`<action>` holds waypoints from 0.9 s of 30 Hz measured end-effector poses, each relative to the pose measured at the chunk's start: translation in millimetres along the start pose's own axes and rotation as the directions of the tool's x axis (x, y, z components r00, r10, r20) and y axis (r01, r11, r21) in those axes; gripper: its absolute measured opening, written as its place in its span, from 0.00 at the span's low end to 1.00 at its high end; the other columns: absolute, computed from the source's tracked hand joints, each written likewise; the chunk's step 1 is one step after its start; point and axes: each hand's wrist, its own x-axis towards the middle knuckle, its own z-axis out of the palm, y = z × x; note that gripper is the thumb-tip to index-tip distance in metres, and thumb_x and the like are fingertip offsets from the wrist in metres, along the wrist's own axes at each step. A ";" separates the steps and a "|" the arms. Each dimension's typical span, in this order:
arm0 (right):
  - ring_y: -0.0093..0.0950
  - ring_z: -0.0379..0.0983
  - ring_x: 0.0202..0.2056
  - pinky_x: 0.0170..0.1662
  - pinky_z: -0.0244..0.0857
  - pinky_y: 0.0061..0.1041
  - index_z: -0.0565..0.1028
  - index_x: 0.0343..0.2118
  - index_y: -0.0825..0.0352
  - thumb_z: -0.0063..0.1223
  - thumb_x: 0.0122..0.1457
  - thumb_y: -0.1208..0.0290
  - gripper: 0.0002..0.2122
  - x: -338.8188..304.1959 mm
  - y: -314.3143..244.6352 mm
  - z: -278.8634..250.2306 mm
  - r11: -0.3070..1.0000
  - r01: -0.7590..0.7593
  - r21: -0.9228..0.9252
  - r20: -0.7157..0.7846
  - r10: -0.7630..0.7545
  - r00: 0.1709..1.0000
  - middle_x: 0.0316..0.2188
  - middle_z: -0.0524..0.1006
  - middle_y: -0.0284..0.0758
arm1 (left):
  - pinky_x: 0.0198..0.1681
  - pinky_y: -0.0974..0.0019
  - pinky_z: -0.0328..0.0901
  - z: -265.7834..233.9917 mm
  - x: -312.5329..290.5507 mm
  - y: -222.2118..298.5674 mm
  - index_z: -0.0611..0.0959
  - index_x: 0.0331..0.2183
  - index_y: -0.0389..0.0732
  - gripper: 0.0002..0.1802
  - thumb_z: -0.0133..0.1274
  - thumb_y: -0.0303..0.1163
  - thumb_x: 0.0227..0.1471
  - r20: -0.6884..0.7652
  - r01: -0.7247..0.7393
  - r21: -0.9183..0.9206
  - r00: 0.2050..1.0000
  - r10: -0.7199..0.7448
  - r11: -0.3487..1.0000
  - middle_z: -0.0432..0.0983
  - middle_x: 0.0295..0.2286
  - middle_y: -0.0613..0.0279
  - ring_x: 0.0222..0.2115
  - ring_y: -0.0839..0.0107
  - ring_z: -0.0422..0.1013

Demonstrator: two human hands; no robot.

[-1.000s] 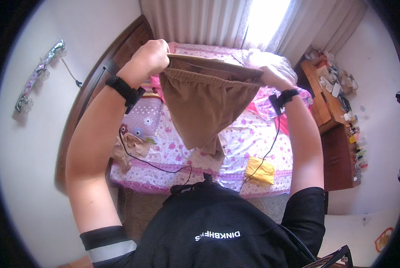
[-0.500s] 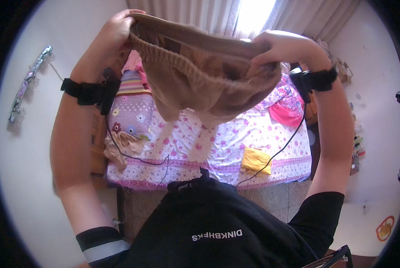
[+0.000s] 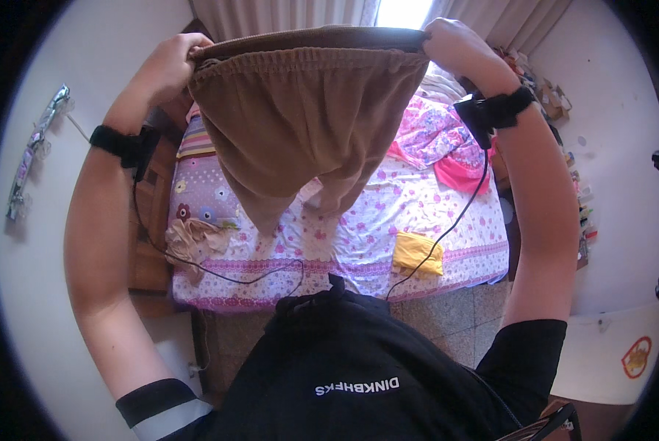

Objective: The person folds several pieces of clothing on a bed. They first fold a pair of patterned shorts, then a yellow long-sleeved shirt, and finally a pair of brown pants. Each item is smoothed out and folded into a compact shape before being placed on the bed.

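A pair of brown trousers (image 3: 307, 110) with a gathered elastic waist hangs in the air over the bed. My left hand (image 3: 169, 67) is closed on the left end of the waistband, and my right hand (image 3: 463, 50) grips its right end. Between them the waistband is stretched nearly straight, its opening almost closed from this angle. The two legs hang down and away, narrowing toward the mattress. Both wrists carry black straps with small dark devices, and cables run from these toward my waist.
Below is a bed with a pink-flowered white sheet (image 3: 344, 253). A folded yellow cloth (image 3: 418, 253) lies near its front edge, a crumpled beige cloth (image 3: 196, 239) at the left, a pink patterned bundle (image 3: 440, 140) at the right. Curtains (image 3: 285, 15) hang behind; walls flank both sides.
Both hands have spread apart and pulled the waistband taut. The trousers have turned from a gaping, tilted waist to a level one, with the legs hanging lower.
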 end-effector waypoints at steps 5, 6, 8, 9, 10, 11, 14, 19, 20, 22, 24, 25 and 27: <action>0.29 0.72 0.43 0.50 0.66 0.27 0.75 0.42 0.73 0.40 0.59 0.79 0.12 -37.5 -12.9 -19.8 0.727 0.116 0.677 0.049 -0.203 0.978 0.36 0.76 0.37 | 0.47 0.67 0.67 -7.3 -46.0 1.3 0.81 0.40 0.30 0.17 0.40 0.29 0.59 -0.139 -0.023 -0.453 0.989 -0.044 0.891 0.78 0.38 0.54 0.41 0.67 0.74; 0.25 0.70 0.42 0.49 0.65 0.24 0.74 0.41 0.72 0.40 0.60 0.76 0.11 -56.6 -16.5 -20.4 0.722 0.164 0.672 0.015 -0.234 0.972 0.35 0.74 0.34 | 0.45 0.67 0.66 -11.5 -59.8 7.4 0.81 0.38 0.31 0.18 0.40 0.32 0.58 0.009 -0.065 -0.549 0.996 0.083 0.833 0.77 0.37 0.56 0.40 0.68 0.72; 0.21 0.69 0.41 0.49 0.64 0.23 0.74 0.40 0.71 0.40 0.63 0.68 0.13 -101.0 -25.3 -26.3 0.668 0.141 0.731 0.068 -0.277 0.958 0.34 0.72 0.32 | 0.41 0.67 0.64 -15.4 -96.2 26.0 0.80 0.34 0.33 0.20 0.40 0.40 0.58 0.099 -0.125 -0.587 0.969 0.225 0.800 0.75 0.36 0.59 0.38 0.69 0.70; 0.21 0.69 0.41 0.48 0.64 0.24 0.75 0.40 0.70 0.41 0.65 0.62 0.15 -119.6 -31.5 -30.5 0.595 0.129 0.793 0.108 -0.346 0.932 0.35 0.73 0.31 | 0.40 0.66 0.63 -10.5 -123.4 39.9 0.79 0.32 0.34 0.22 0.40 0.44 0.60 0.066 -0.139 -0.519 0.977 0.201 0.844 0.74 0.35 0.59 0.36 0.70 0.69; 0.23 0.70 0.43 0.50 0.63 0.24 0.75 0.42 0.70 0.46 0.65 0.45 0.26 -142.4 -44.7 -30.5 0.410 0.076 0.909 0.089 -0.368 0.926 0.36 0.74 0.32 | 0.39 0.68 0.65 -6.8 -147.3 54.0 0.80 0.32 0.34 0.25 0.43 0.49 0.60 0.021 -0.151 -0.571 0.980 0.198 0.807 0.75 0.34 0.60 0.35 0.70 0.71; 0.25 0.72 0.44 0.49 0.66 0.24 0.74 0.45 0.70 0.57 0.58 0.43 0.28 -158.1 -54.5 -35.4 0.280 0.128 0.952 0.025 -0.483 0.875 0.39 0.76 0.34 | 0.38 0.70 0.66 -4.5 -164.7 64.8 0.80 0.32 0.35 0.28 0.46 0.54 0.61 -0.048 -0.174 -0.608 0.982 0.182 0.775 0.77 0.32 0.61 0.34 0.70 0.73; 0.32 0.76 0.46 0.50 0.70 0.27 0.74 0.52 0.66 0.76 0.43 0.49 0.37 -191.4 -73.6 -54.4 0.304 0.095 0.948 0.151 -0.692 0.706 0.45 0.78 0.37 | 0.35 0.73 0.71 -6.0 -182.8 69.9 0.84 0.35 0.35 0.34 0.62 0.61 0.50 0.171 -0.009 -0.911 0.902 0.397 0.413 0.81 0.29 0.62 0.30 0.70 0.79; 0.25 0.79 0.35 0.41 0.73 0.25 0.81 0.44 0.65 0.66 0.54 0.66 0.15 -132.3 -38.0 -36.7 0.604 0.038 0.796 0.271 -0.412 0.870 0.34 0.82 0.35 | 0.36 0.68 0.72 1.3 -129.1 35.8 0.85 0.39 0.34 0.21 0.66 0.41 0.49 0.215 -0.261 -0.460 0.895 0.392 0.849 0.83 0.32 0.58 0.31 0.72 0.79; 0.19 0.75 0.34 0.39 0.72 0.26 0.78 0.40 0.67 0.64 0.56 0.66 0.13 -105.5 -29.7 -11.8 0.636 -0.176 0.751 0.317 -0.114 0.942 0.31 0.78 0.29 | 0.37 0.68 0.71 13.6 -100.2 25.1 0.85 0.40 0.34 0.20 0.65 0.39 0.50 0.196 -0.164 -0.388 0.947 0.255 0.907 0.82 0.32 0.57 0.32 0.73 0.78; 0.20 0.74 0.42 0.48 0.67 0.24 0.78 0.48 0.70 0.59 0.64 0.60 0.18 -43.9 -18.7 38.4 0.688 -0.276 0.671 0.265 0.125 0.956 0.37 0.80 0.32 | 0.43 0.69 0.68 47.4 -30.4 8.1 0.82 0.44 0.30 0.22 0.59 0.41 0.60 0.202 0.038 -0.639 0.972 0.120 0.769 0.79 0.34 0.69 0.36 0.79 0.71; 0.28 0.75 0.44 0.50 0.68 0.28 0.76 0.52 0.72 0.58 0.63 0.53 0.25 -22.5 -7.6 67.1 0.751 -0.257 0.609 0.208 0.162 0.965 0.43 0.81 0.37 | 0.42 0.67 0.68 79.2 20.2 -3.1 0.82 0.44 0.29 0.23 0.58 0.42 0.61 0.126 0.037 -0.485 0.992 0.028 0.874 0.80 0.34 0.65 0.35 0.77 0.71; 0.30 0.76 0.44 0.51 0.68 0.29 0.76 0.52 0.73 0.58 0.62 0.51 0.27 -13.2 -4.8 76.9 0.768 -0.301 0.565 0.171 0.248 0.953 0.42 0.81 0.39 | 0.42 0.67 0.68 88.4 38.1 -8.9 0.82 0.44 0.29 0.24 0.58 0.43 0.61 0.121 0.119 -0.422 0.990 -0.074 0.899 0.81 0.34 0.65 0.34 0.77 0.71; 0.34 0.76 0.45 0.51 0.68 0.31 0.76 0.52 0.74 0.57 0.61 0.47 0.31 -1.5 -3.4 84.2 0.787 -0.372 0.492 0.086 0.381 0.921 0.42 0.81 0.43 | 0.42 0.66 0.68 92.7 63.9 -15.6 0.82 0.45 0.29 0.24 0.58 0.44 0.61 0.111 0.102 -0.413 0.992 -0.061 0.905 0.81 0.34 0.63 0.34 0.76 0.71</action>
